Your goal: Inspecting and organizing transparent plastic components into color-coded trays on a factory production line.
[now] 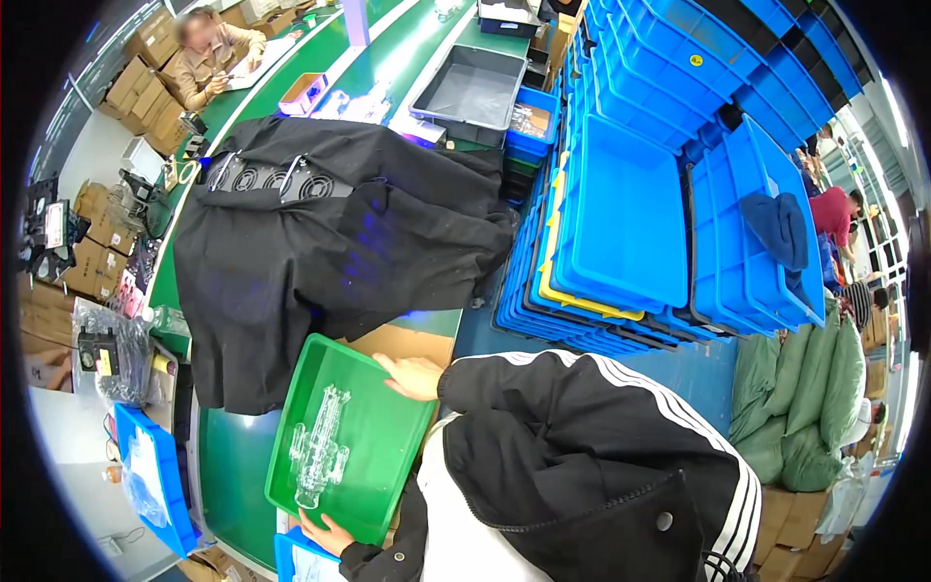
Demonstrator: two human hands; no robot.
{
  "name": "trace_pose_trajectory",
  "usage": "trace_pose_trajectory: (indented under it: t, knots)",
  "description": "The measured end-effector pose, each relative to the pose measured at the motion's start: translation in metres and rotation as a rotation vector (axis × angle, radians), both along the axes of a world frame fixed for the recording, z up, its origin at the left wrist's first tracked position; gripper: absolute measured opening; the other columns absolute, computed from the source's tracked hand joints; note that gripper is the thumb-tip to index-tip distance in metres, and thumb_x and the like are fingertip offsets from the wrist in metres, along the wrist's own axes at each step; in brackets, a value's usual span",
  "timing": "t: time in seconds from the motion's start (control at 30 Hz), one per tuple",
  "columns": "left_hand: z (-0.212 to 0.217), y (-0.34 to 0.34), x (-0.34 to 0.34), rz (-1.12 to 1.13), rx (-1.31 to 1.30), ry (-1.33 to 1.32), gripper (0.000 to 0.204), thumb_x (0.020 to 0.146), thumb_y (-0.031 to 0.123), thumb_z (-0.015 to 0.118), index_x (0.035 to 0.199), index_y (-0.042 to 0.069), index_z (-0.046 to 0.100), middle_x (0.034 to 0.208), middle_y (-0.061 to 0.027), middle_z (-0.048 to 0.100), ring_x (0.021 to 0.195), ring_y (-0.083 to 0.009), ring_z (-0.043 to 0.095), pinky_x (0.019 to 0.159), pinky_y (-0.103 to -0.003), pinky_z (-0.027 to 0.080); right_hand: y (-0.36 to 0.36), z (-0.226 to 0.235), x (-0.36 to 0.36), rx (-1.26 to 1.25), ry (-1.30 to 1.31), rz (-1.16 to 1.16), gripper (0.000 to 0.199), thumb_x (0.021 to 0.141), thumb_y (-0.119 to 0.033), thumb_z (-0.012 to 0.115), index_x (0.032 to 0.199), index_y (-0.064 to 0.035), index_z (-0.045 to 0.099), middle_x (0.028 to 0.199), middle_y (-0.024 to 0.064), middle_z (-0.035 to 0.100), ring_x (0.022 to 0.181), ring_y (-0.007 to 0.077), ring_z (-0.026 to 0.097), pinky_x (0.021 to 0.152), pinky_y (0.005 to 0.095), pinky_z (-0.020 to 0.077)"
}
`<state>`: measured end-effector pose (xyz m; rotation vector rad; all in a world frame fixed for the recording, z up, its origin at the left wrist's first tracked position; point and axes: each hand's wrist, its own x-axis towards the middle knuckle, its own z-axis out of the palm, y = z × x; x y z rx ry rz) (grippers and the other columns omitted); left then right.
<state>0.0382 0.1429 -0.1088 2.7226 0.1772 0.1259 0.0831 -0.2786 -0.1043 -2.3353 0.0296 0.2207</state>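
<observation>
A shallow green plastic tray (373, 436) is tilted over the edge of the green bench, close to my body. Several clear, tube-like pieces (318, 451) lie gathered in it, too small to name surely. My left hand (328, 535) grips the tray's near corner, with fingertips over the rim. At the opposite end, my right hand (411, 376) holds the rim, its fingers partly hidden by the tray's wall. Just beyond the tray hangs a black cloth (339, 233), draped over a box-shaped machine with round fan grilles (281, 181) on top.
Tall stacks of blue crates (626, 213) rise on the right. A grey bin (470, 92) sits on the bench (238, 475) past the cloth. A blue tray (155, 480) stands at left; another blue tray (305, 561) is below my left hand. A person (208, 58) sits far left.
</observation>
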Motion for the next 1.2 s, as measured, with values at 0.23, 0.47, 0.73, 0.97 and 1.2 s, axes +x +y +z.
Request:
trace_pose_trajectory:
  t: [0.23,0.47,0.73,0.97,1.2]
  knots:
    - [-0.001,-0.016,0.017,0.108,-0.022,0.023,0.061,0.078,0.006,0.053,0.136,0.012,0.034,0.128,-0.0244,0.038,0.112,-0.0417,0.041,0.095,-0.042,0.036,0.0,0.004,-0.002,-0.045,-0.004,-0.026,0.047,0.087,-0.02,0.049,0.126,-0.0055,0.027,0.098,0.0226,0.058,0.08,0.0415,0.06,0.067,0.0463,0.0483]
    - [-0.009,-0.012,0.023,0.063,-0.007,-0.069,0.056,0.079,0.009,0.054,0.132,0.016,0.039,0.122,-0.022,0.042,0.103,-0.0416,0.048,0.084,-0.043,0.043,0.002,-0.002,0.003,-0.09,-0.051,-0.069,0.047,0.086,-0.02,0.05,0.125,-0.0056,0.028,0.09,0.0214,0.06,0.076,0.0413,0.061,0.064,0.0464,0.0481]
    - [-0.023,-0.003,0.02,0.123,0.007,-0.03,0.054,0.075,0.012,0.059,0.128,0.016,0.044,0.11,-0.0185,0.045,0.094,-0.0374,0.051,0.077,-0.042,0.045,0.004,-0.005,0.002,-0.109,-0.015,-0.054,0.052,0.083,-0.022,0.051,0.127,-0.008,0.028,0.076,0.0216,0.061,0.064,0.0404,0.059,0.054,0.0477,0.043]
    - [-0.003,-0.015,0.009,0.259,0.022,0.001,0.055,0.079,0.019,0.057,0.131,0.025,0.04,0.124,-0.0176,0.043,0.082,-0.0435,0.057,0.067,-0.047,0.047,0.011,-0.005,-0.002,-0.188,-0.148,-0.043,0.053,0.082,-0.014,0.054,0.129,-0.0051,0.031,0.085,0.0262,0.061,0.07,0.0445,0.058,0.058,0.0488,0.0432]
    - [-0.007,-0.019,0.011,0.283,0.011,-0.021,0.054,0.08,0.019,0.056,0.13,0.025,0.039,0.124,-0.0169,0.042,0.082,-0.0436,0.057,0.067,-0.047,0.047,0.009,0.0,0.004,-0.093,-0.134,-0.003,0.05,0.081,-0.011,0.053,0.126,-0.0019,0.033,0.084,0.0266,0.06,0.072,0.045,0.058,0.061,0.0484,0.044]
